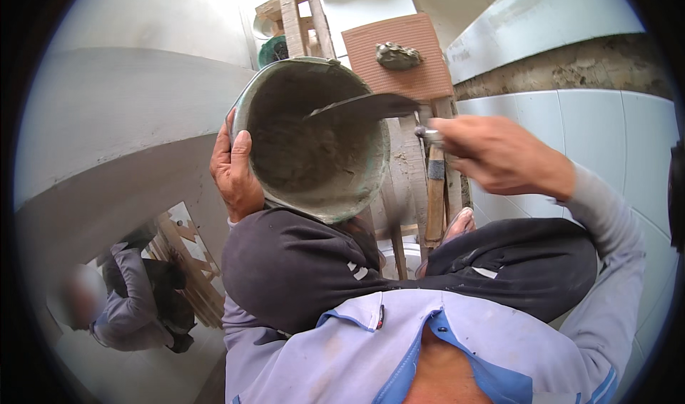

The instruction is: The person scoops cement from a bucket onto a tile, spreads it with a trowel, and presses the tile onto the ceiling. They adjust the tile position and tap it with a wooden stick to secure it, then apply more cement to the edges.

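Observation:
My left hand [237,172] grips the left rim of a mortar-smeared bucket [367,168], thumb over the edge. The bucket is tipped so its mouth faces me. Wet grey mortar [296,150] lies inside. My right hand [503,154] is closed round the handle of a trowel [374,106]. Its dark blade reaches left over the bucket's mouth, the tip inside the rim. Beyond the bucket, a reddish-brown tile [428,40] lies ribbed face up, with a lump of mortar [398,56] on it.
A wooden-handled brush [435,204] rests on the planks below my right hand. Wooden planks [407,161] run ahead between my legs. White wall tiles [592,133] stand at right. A mirror-like panel [143,283] at lower left shows a reflection. A green container [272,51] sits behind the bucket.

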Demonstrator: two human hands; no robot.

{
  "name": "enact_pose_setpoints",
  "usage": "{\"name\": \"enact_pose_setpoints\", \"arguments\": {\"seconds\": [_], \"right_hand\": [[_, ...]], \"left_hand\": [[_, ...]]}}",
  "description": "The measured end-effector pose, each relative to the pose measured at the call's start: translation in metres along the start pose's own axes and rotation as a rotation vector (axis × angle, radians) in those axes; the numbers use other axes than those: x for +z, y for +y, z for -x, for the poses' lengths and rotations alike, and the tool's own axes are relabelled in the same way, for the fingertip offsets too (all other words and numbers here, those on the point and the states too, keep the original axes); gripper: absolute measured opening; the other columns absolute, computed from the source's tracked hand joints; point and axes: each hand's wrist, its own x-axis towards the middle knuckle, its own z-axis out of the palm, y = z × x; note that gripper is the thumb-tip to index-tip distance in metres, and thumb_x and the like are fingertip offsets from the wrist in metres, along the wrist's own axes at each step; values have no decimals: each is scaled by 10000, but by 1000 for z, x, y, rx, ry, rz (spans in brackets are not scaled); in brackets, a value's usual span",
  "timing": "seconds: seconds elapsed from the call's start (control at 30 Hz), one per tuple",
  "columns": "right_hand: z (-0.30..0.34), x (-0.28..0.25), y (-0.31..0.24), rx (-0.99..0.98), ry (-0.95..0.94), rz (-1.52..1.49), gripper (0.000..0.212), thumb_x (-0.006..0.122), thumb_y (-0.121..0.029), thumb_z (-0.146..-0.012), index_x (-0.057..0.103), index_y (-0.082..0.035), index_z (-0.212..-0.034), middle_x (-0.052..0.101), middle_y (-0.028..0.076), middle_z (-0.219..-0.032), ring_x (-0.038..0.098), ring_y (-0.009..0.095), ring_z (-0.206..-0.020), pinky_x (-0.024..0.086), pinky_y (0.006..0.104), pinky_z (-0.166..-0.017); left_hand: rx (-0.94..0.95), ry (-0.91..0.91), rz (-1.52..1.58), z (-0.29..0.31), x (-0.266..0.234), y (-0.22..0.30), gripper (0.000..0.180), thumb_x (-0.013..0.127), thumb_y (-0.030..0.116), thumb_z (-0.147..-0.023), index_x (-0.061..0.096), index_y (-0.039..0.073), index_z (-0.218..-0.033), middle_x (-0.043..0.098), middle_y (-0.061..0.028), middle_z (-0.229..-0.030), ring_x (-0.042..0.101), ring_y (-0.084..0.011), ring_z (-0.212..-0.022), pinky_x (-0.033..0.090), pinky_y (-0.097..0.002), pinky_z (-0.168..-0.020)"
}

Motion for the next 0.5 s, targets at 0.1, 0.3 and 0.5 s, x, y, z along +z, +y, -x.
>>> {"name": "enact_pose_setpoints", "arguments": {"seconds": [0.1,0.3,0.5], "right_hand": [[-57,20,-24,-90,-127,332,420,622,-78,-843,486,150,-1169,621,196,-854,644,283,-678,535,358,-572],[-112,47,-39,20,-286,272,220,594,-121,-820,625,94,-859,661,214,-749,702,320,-694,576,384,-590],[-118,47,-34,-116,-399,182,198,580,-131,-785,677,36,-829,700,202,-834,714,338,-773,587,419,-656]], "left_hand": [[-7,-8,-26,-1,6,1,437,534,65,-947,501,-76,-1359,606,-178,-1272,573,-220,-1176,411,-324,-1060],[-18,-81,-124,3,13,1,462,589,51,-894,535,-78,-1335,627,-180,-1244,584,-222,-1162,402,-320,-1058],[17,-149,-171,2,9,-2,467,573,42,-911,499,-85,-1354,604,-186,-1275,589,-231,-1173,439,-350,-1045]]}}
